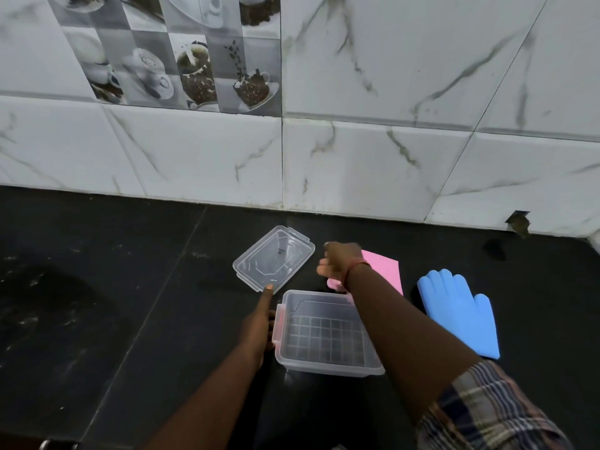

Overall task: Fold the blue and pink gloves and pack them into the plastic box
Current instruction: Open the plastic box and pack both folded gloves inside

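The pink glove (384, 271) lies flat on the black tabletop (130, 287), just behind the open plastic box (324, 332) and partly hidden by the right forearm. The right hand (337, 263) hovers over the glove's left end, fingers curled; whether it grips the glove cannot be told. The left hand (259, 323) rests against the box's left wall, index finger extended to touch the near edge of the detached lid (274, 258) — it holds nothing. The blue glove (461, 315) lies flat to the right of the box, fingers pointing away, long axis running toward the wall. The right hand is nearer to both gloves — folding probably begins with pink.
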### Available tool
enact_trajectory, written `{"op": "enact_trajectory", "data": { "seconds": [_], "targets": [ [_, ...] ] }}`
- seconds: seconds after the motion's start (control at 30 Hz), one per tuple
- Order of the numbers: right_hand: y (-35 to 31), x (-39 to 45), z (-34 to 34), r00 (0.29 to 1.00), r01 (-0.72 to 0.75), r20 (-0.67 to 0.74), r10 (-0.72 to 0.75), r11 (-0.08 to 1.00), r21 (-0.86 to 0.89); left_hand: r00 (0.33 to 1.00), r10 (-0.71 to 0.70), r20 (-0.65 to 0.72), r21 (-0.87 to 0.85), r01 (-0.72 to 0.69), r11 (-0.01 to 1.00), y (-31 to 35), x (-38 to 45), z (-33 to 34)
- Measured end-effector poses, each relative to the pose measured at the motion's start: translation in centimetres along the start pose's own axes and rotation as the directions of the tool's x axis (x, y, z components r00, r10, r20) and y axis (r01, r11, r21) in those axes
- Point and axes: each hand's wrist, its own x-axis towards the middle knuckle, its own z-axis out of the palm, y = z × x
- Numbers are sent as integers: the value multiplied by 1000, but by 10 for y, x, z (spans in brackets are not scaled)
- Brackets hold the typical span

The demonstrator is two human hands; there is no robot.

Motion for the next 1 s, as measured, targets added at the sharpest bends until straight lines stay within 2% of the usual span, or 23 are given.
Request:
{"op": "enact_trajectory", "data": {
  "seconds": [0.03,0.1,0.13,0.17,0.2,0.27,0.33,0.37,0.43,0.5,0.53,0.6,0.67,0.7,0.73,0.77,0.8,0.83,0.9,1.0],
  "targets": [
    [0,4,-14,993,55,-101,-58,998,-34,1000,-9,7,-1,9,1000,1,1,1],
    [7,18,-45,925,115,-312,-216,943,-312,1000,-10,29,6,10,1000,3,0,4],
    [15,23,-61,892,40,-378,-247,877,-479,999,3,39,9,-4,1000,3,-2,5],
    [23,26,-75,878,-69,-423,-223,817,-572,999,21,42,17,-21,1000,3,-3,7],
    [32,32,-86,876,-168,-453,-167,774,-611,999,37,31,33,-38,999,2,-4,9],
    [44,35,-98,896,-258,-439,-69,724,-640,998,56,-16,64,-55,996,0,-6,15],
    [45,38,-103,915,-219,-398,-62,752,-621,997,63,-46,61,-60,996,-2,-9,22],
    [43,40,-105,929,-181,-366,-51,800,-571,996,68,-60,60,-64,996,-1,-12,26],
    [38,44,-109,954,-153,-296,55,935,-321,992,79,-98,70,-73,995,0,-15,32],
    [28,43,-114,967,-116,-242,83,985,-125,989,86,-122,87,-76,993,2,-15,36],
    [20,39,-115,972,-43,-235,23,996,-82,984,104,-141,94,-92,991,3,-17,37],
    [1,25,-113,943,187,-255,-213,975,-122,937,227,-265,176,-185,967,6,-22,41],
    [-17,1,-107,856,390,-250,-453,882,-266,780,490,-389,424,-320,847,16,-27,43],
    [-22,-13,-103,801,463,-228,-553,815,-348,724,583,-368,489,-383,784,26,-32,47],
    [-25,-27,-99,746,520,-195,-637,739,-428,733,609,-305,453,-451,769,39,-37,52],
    [-25,-40,-94,685,559,-162,-710,655,-508,800,558,-219,320,-482,816,53,-44,61],
    [-23,-52,-88,628,584,-128,-768,573,-575,883,462,-87,146,-447,882,67,-52,70],
    [-19,-66,-80,573,612,-93,-814,500,-613,928,369,53,4,-369,929,79,-61,79],
    [-10,-92,-63,494,693,-1,-869,395,-603,925,254,284,-48,-251,967,94,-77,96],
    [14,-117,-36,461,766,161,-873,300,-569,880,240,409,-193,-174,966,90,-87,103]
  ]
}}
